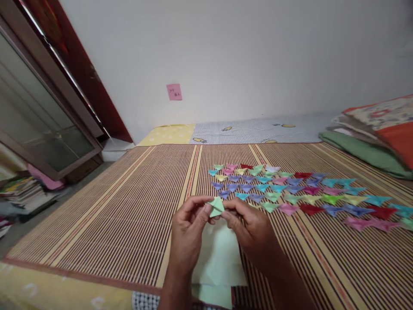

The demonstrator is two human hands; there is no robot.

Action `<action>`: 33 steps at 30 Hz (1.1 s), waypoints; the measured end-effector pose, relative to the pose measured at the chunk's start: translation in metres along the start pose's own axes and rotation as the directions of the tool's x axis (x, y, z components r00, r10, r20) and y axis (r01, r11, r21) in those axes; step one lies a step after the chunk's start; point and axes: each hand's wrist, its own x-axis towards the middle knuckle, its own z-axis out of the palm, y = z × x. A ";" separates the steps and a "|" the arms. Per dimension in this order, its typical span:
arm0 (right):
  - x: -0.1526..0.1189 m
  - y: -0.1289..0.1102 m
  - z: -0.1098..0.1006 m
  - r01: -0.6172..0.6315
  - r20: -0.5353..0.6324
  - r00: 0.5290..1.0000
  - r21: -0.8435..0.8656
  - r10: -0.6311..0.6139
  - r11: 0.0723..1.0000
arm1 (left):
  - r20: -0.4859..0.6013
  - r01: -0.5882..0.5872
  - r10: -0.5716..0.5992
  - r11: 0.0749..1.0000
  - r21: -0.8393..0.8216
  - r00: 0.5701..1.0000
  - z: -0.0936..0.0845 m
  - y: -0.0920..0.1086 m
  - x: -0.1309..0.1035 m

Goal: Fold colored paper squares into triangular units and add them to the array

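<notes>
A small folded piece of light green paper (217, 206) is held up between both hands at the centre of the view. My left hand (191, 228) pinches its left side between thumb and fingers. From the right, my right hand (250, 226) grips the other edge with thumb and forefinger. Beneath the hands, pale green paper sheets (219, 254) lie on the striped mat (129, 206). Beyond and to the right, several rows of small folded paper shapes (272, 196) in many colours are spread on the mat.
Folded cloths and a green cushion (361, 153) are piled at the right. A pink note (174, 92) is stuck on the white wall (226, 51). At the left stand a glass-panelled door (41, 99) and a stack of books (24, 193).
</notes>
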 end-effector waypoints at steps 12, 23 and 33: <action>-0.002 0.004 0.001 0.060 -0.182 0.981 -0.063 -0.071 0.996 | 0.009 0.033 -0.033 0.999 0.026 0.999 0.005 0.006 -0.001; 0.000 -0.004 0.002 0.148 -0.136 0.977 -0.117 -0.164 0.982 | 0.064 -0.111 0.098 0.962 0.249 0.993 0.005 0.000 -0.004; -0.001 -0.002 0.003 0.110 -0.234 0.963 -0.123 -0.136 0.986 | 0.026 -0.065 0.062 0.983 0.174 0.998 0.011 -0.003 -0.004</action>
